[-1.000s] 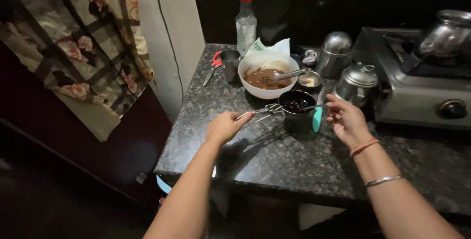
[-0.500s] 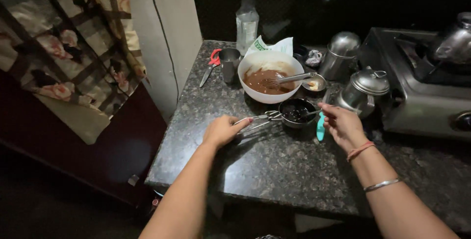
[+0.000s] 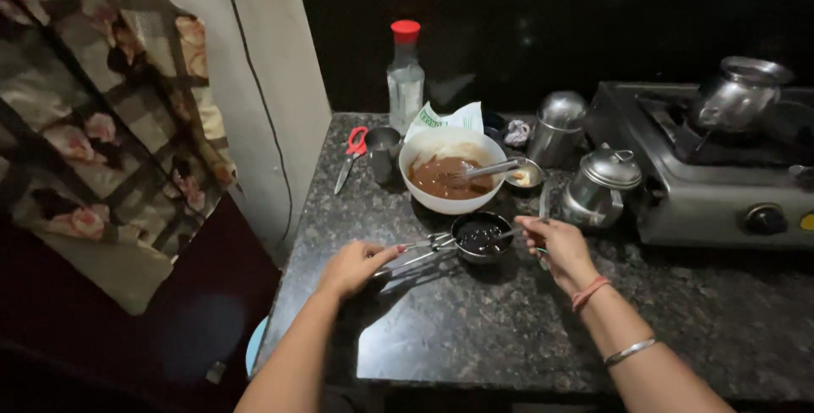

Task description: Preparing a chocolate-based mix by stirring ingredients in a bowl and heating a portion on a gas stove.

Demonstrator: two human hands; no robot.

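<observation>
My left hand [image 3: 356,266] grips metal tongs [image 3: 417,251] that clamp the rim of a small dark bowl [image 3: 481,237] holding a dark glossy mixture. My right hand [image 3: 555,246] holds a thin spoon [image 3: 507,233] whose tip dips into that small bowl. Just behind stands a white bowl [image 3: 448,169] of brown batter with a metal utensil [image 3: 483,171] resting in it. All sit on a dark speckled stone counter [image 3: 475,328].
Red-handled scissors [image 3: 352,154], a steel cup [image 3: 385,149] and a red-capped bottle [image 3: 405,74] stand at the back left. Steel pots [image 3: 600,184] and a gas stove [image 3: 721,171] with a kettle [image 3: 739,95] fill the right. A wall and patterned curtain [image 3: 102,142] lie left.
The view has shifted slightly. My hands stay on the tongs and spoon at the small bowl; the right hand has drawn a little closer to it.
</observation>
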